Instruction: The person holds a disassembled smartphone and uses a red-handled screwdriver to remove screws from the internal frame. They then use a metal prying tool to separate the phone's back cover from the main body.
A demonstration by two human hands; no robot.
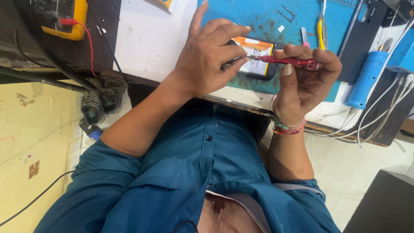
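I see my right hand (302,73) with its grip closed around a red screwdriver (288,61), tip pointing at the opened phone (256,58) lying on the blue mat (258,17) at the near edge of the surface. My left hand (207,56) rests over the phone, fingers curled, pinching at the screwdriver tip. A blue cylindrical tool (366,80) lies well apart to the right

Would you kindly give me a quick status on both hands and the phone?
Right hand grips red screwdriver. Left hand pinches its tip, over the opened phone on the blue mat. Fingers hide the contact point.
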